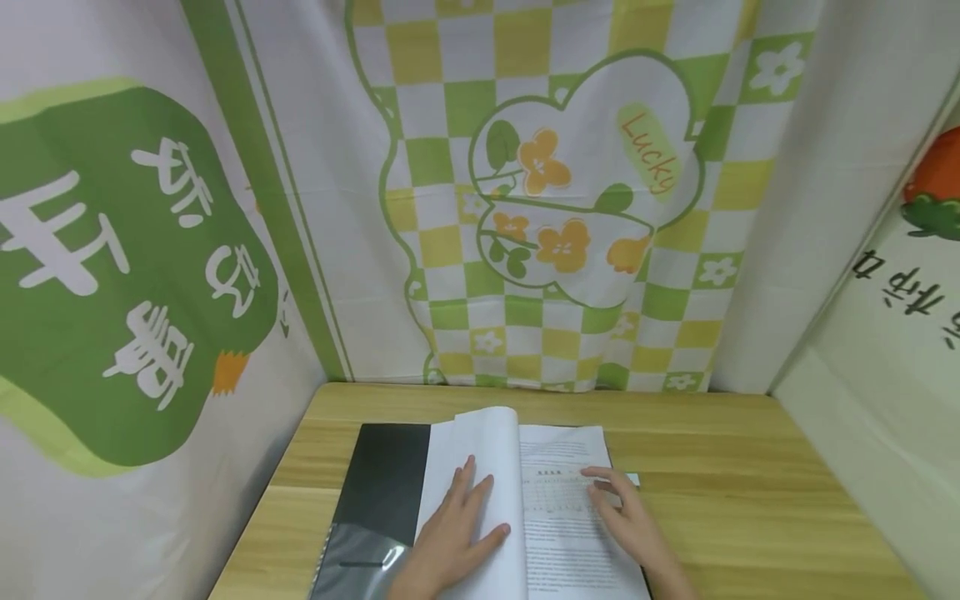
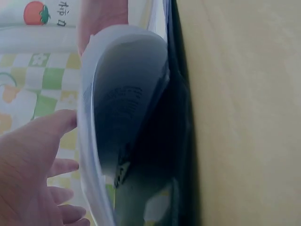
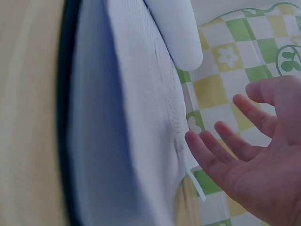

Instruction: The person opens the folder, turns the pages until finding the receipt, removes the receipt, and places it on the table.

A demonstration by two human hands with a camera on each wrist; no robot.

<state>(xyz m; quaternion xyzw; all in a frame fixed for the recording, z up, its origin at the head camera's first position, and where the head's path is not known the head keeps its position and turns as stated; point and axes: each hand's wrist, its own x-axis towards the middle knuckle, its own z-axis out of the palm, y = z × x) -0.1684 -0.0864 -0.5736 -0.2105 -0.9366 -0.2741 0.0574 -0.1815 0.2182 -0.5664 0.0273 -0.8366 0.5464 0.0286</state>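
A black folder [image 1: 390, 467] lies spread on the wooden table with a stack of printed sheets [image 1: 562, 533] in it. Several sheets are turned over to the left, and these turned pages [image 1: 487, 433] bulge in a rounded fold at the middle. My left hand [image 1: 453, 529] rests on their white backs with fingers spread and straight. In the left wrist view the curl of pages [image 2: 89, 141] stands hollow beside the fingertips. My right hand [image 1: 626, 517] is over the right-hand sheet near a printed table, its fingers loosely bent and holding nothing.
A small pale tab [image 1: 633, 479] sticks out at the folder's right edge. The wooden table [image 1: 750, 500] extends to the right. Behind it hangs a checkered cloth [image 1: 525, 333], with printed white cloths [image 1: 135, 250] at the sides.
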